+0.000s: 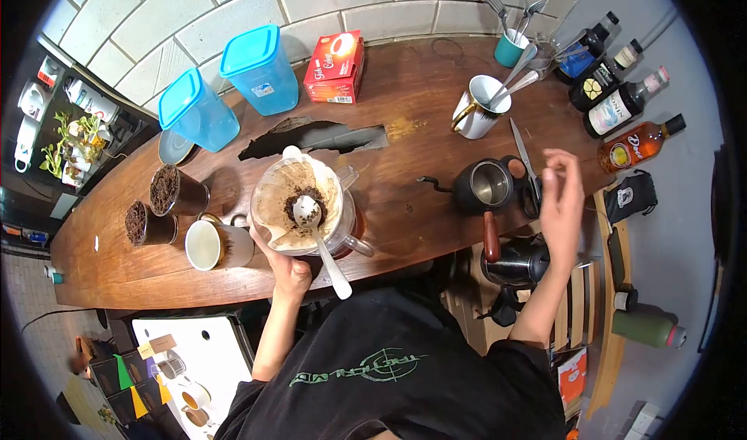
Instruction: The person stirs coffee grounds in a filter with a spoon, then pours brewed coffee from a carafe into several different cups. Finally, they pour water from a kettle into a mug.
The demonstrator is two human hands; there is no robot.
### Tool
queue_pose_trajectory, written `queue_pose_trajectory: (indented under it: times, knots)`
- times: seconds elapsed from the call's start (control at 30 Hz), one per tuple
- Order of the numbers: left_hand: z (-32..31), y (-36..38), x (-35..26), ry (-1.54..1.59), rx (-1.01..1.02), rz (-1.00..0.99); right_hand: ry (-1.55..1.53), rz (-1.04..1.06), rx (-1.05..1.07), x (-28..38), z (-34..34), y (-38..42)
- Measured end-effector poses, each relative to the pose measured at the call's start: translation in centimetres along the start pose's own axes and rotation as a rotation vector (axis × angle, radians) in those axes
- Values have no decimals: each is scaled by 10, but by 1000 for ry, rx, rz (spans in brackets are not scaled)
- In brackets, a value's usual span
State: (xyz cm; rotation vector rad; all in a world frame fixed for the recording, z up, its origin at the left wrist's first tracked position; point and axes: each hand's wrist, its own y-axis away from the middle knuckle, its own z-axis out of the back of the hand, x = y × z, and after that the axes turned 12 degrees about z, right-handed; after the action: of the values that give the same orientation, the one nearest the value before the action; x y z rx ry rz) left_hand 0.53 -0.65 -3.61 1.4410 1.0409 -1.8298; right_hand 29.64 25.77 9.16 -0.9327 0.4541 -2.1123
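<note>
My left hand [289, 275] is at the near left side of a clear coffee dripper [261, 182], its fingers curved along the wall; the dripper partly hides the grip. The dripper sits on a glass carafe [360, 220]. Inside are a paper filter [272, 206] with wet coffee grounds and a white spoon [331, 267], its handle hanging over the near rim. My right hand [562, 203] hovers empty, fingers extended, beside black-handled scissors [530, 177]. Left of it stands an open black gooseneck kettle [471, 195] with a wooden handle.
Two glasses of coffee grounds [180, 192] and a white mug [222, 247] stand left. Blue-lidded containers [264, 78] and a red tea box [334, 70] line the back, behind a jagged hole [319, 136] in the counter. A utensil mug [476, 117] and several syrup bottles [622, 109] stand right.
</note>
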Motion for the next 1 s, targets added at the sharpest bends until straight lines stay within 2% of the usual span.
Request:
queue_pose_trajectory:
  times: [0.1, 0.17, 0.27, 0.7, 0.77, 0.87, 0.93, 1.0]
  knots:
    - [-2, -2, -4, 37, 7, -21, 26, -62, 52, -11, -12, 0]
    - [-3, -1, -3, 35, 12, -15, 99, 127, 197, -25, -17, 0]
    - [-2, -1, 1, 14, 4, -25, 141, 88, 271, -27, -21, 2]
    - [-4, -3, -8, -33, -4, -31, 35, 73, 275, -35, -31, 1]
    - [-4, -4, -8, -33, -6, -33, 71, 13, 176, -25, -19, -4]
    - [-4, -3, -6, -23, -2, -27, 124, 73, 43, 0, 4, -15]
    - [-5, -3, -6, -9, 0, -23, 81, 63, 36, 20, 12, -18]
    - [-6, -2, -8, -4, -2, -21, -47, 182, 103, 35, 14, -17]
